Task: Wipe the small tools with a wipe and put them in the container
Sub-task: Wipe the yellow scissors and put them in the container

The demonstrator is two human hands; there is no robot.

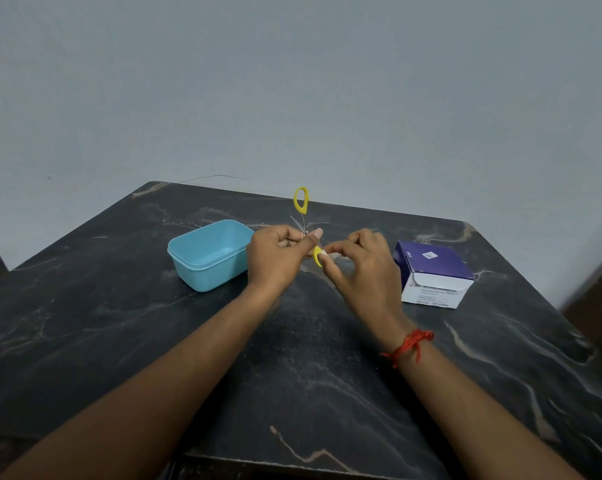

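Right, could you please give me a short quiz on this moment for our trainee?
1. True or false: the scissors already lie inside the blue container.
2. Multiple choice: the right hand presses the white wipe against A) a yellow handle loop, B) the blade tips, C) nothing at all.
3. Short answer: what does the left hand hold?

Key: 1 false, they are held up above the table; 2 A; 3 the scissors, gripped near the pivot with the blades apart.
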